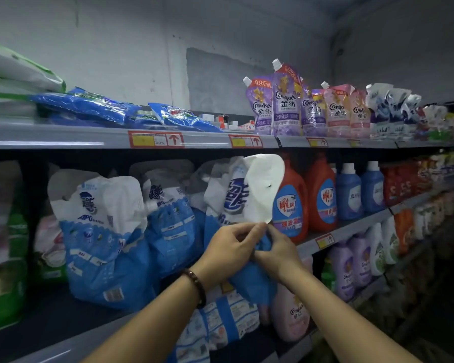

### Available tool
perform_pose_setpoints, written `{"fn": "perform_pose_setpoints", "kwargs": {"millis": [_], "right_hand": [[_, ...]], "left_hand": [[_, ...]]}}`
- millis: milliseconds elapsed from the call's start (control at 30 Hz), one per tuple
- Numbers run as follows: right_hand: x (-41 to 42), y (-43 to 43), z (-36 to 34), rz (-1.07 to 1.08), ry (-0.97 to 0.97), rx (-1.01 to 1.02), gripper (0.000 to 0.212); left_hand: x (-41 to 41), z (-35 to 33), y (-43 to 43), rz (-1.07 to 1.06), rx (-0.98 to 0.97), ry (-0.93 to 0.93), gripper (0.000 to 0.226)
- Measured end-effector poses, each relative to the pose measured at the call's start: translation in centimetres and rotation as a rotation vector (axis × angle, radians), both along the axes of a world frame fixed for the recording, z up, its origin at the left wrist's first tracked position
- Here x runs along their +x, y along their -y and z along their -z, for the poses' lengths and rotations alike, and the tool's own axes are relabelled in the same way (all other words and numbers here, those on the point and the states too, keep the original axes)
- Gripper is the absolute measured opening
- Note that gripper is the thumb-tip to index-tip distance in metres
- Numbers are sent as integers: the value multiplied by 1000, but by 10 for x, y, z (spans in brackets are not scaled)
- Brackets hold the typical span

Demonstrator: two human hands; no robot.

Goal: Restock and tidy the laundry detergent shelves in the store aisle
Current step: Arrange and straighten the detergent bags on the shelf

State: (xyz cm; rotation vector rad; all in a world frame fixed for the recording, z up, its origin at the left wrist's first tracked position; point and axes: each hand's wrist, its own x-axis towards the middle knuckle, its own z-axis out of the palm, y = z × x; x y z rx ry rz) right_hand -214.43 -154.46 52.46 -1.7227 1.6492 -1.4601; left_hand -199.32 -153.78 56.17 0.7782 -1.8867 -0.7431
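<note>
Head view: left hand (231, 247) and right hand (278, 255) both pinch a blue-and-white soft plastic detergent pouch (263, 187) mid-body, at the grey shelf (351, 227) front edge, its white top flopping above them.

so the refill pouch (262, 189) is white up top, blue below, with dark blue lettering; purple pouches (285, 108) have red banners and white caps; pink pouches (338, 111) much the same; flat bags (89, 106) are shiny blue; big bottles (321, 195) orange-red with blue labels; smaller bottles (348, 192) blue with white caps; price tags (155, 139) red and yellow; bracelet (198, 286) dark brown
</note>
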Motion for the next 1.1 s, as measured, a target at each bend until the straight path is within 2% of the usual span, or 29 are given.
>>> {"fn": "perform_pose_setpoints", "kwargs": {"millis": [33, 100, 167, 200, 300, 400, 500, 600, 667, 733, 800, 833, 933, 1033, 1100], "right_hand": [[1, -2, -1, 40, 25, 9, 51], [4, -3, 0, 92, 130, 24, 51], [2, -2, 1, 144, 196, 34, 41], [-3, 0, 1, 159, 213, 48, 34], [-24, 8, -1, 127, 285, 68, 30], [-42, 12, -3, 11, 399, 37, 20], [-53, 10, -10, -81, 556, -33, 19], [-60, 13, -11, -130, 551, -40, 14], [-62, 16, -13, -143, 473, -45, 9], [-62, 24, -22, -134, 372, -79, 6], [-61, 41, -27, -85, 280, -130, 3], [-59, 52, -29, -61, 230, -155, 8], [-45, 86, -37, 104, 79, -154, 39], [-27, 113, -33, 142, 167, 121, 59], [-22, 122, -12, 48, 272, 169, 60]], "left_hand": [[3, 1, 0, 16, 26, -86, 15], [13, 6, 9, -118, 42, -212, 11], [28, 16, 29, -328, 93, -155, 16], [36, 23, 38, -358, 140, -92, 25], [54, 41, 58, -271, 275, -40, 67], [59, 50, 76, -177, 285, -44, 81], [59, 54, 87, 22, 439, -136, 109], [52, 56, 86, 265, 570, -235, 83], [49, 57, 86, 289, 613, -304, 77], [47, 52, 86, 185, 534, -344, 81], [42, 47, 83, 13, 377, -355, 81], [39, 46, 82, -65, 296, -361, 79], [28, 50, 82, -257, 96, -368, 76], [19, 70, 91, -381, 72, -325, 75], [16, 83, 99, -433, 75, -275, 69]]}}
